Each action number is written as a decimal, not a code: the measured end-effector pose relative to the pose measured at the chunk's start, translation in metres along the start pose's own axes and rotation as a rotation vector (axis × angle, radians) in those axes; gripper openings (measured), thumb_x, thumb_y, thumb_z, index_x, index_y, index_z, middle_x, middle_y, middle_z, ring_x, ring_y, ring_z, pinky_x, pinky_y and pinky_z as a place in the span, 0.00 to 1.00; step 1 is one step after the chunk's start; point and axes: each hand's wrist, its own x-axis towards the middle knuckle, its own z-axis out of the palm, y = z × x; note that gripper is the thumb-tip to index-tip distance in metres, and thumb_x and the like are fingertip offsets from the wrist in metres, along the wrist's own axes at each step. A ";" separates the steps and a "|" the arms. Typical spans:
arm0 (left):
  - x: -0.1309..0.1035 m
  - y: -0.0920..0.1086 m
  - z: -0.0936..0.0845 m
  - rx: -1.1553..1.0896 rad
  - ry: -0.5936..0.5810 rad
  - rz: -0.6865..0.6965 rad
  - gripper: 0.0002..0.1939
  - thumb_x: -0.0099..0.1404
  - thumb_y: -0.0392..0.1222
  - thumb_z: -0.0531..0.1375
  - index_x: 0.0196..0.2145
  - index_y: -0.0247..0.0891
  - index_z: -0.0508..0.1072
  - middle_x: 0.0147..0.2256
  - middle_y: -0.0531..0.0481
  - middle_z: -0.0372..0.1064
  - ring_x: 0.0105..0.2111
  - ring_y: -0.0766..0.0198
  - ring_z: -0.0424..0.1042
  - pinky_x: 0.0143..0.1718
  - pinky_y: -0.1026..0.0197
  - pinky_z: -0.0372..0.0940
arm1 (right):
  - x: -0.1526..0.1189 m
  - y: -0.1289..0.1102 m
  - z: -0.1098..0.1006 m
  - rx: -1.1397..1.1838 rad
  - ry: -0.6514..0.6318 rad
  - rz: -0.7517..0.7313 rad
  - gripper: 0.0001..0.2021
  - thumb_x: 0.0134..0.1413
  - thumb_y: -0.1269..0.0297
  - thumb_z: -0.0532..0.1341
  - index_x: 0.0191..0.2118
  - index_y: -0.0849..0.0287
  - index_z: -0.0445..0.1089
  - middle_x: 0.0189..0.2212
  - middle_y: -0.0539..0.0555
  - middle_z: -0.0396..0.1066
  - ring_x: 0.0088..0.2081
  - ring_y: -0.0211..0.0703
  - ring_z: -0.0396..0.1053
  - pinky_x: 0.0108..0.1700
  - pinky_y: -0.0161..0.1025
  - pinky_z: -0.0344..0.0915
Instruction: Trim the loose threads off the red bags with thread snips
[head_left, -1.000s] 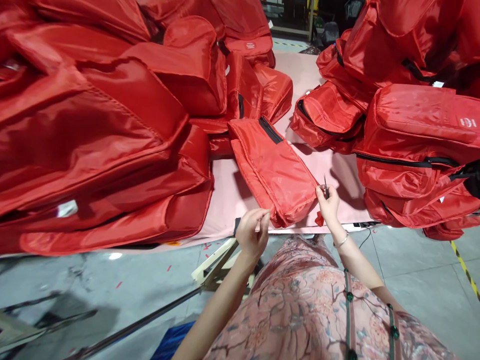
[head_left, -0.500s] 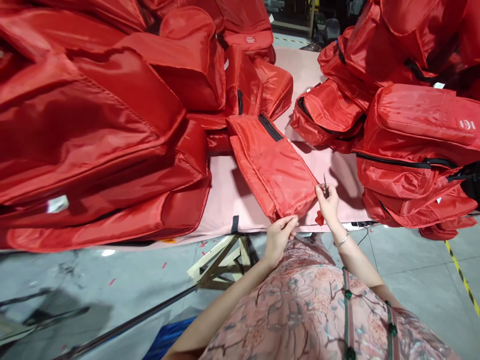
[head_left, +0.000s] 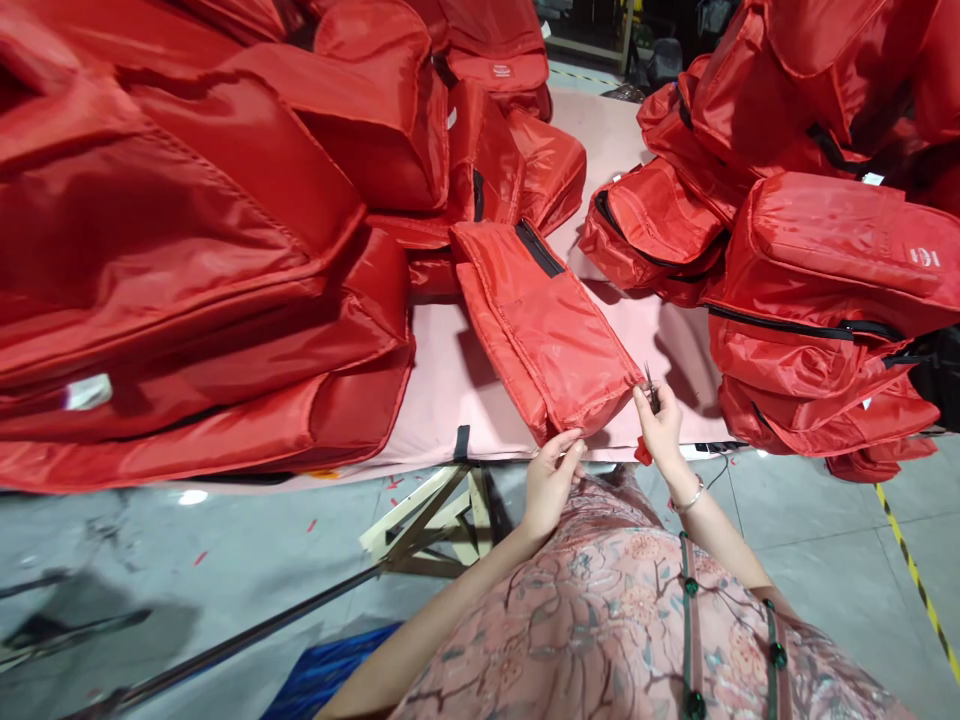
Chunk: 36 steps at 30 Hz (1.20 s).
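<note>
A boxy red fabric bag (head_left: pixel 559 345) lies slantwise on the pink table cover, a black strip across its far end. My left hand (head_left: pixel 551 487) is closed in a pinch on the bag's near lower edge. Small dark thread snips (head_left: pixel 652 388) are held in my right hand (head_left: pixel 662 428), their points upward beside the bag's near right corner. The right thumb and fingertips are at that corner; whether they also grip the cloth is hard to tell. Below the right palm hangs a small scrap of red fabric (head_left: pixel 643 452).
Large red bags (head_left: pixel 187 250) are heaped on the left of the pink table cover (head_left: pixel 442 370). More red backpacks (head_left: pixel 825 260) are piled at the right. A wooden trestle (head_left: pixel 450 520) with a long bar supports the near edge. Red scraps lie on the grey floor (head_left: pixel 247 560).
My right hand has shifted slightly down and right along the bag's corner, snips still in it. The left hand stays at the near edge. The whole view has shifted a little.
</note>
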 end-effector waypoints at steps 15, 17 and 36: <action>0.005 -0.001 0.015 -0.137 -0.079 0.071 0.14 0.55 0.49 0.61 0.27 0.35 0.67 0.18 0.58 0.59 0.18 0.74 0.57 0.20 0.70 0.54 | -0.030 -0.014 -0.023 -0.072 -0.561 -0.048 0.14 0.59 0.56 0.53 0.40 0.60 0.70 0.33 0.52 0.72 0.33 0.38 0.67 0.37 0.33 0.62; 0.003 -0.004 0.010 -0.094 -0.088 0.063 0.13 0.56 0.49 0.60 0.28 0.35 0.66 0.18 0.57 0.60 0.19 0.73 0.58 0.20 0.70 0.55 | -0.029 -0.014 -0.025 -0.087 -0.585 -0.048 0.14 0.59 0.57 0.53 0.40 0.60 0.71 0.33 0.52 0.72 0.34 0.38 0.68 0.37 0.34 0.62; 0.004 0.002 0.004 -0.064 0.064 0.085 0.19 0.53 0.54 0.62 0.34 0.33 0.74 0.16 0.58 0.57 0.18 0.73 0.56 0.20 0.69 0.53 | -0.057 0.013 0.027 0.109 -0.380 0.064 0.09 0.51 0.61 0.60 0.33 0.62 0.72 0.29 0.51 0.72 0.31 0.38 0.68 0.35 0.34 0.65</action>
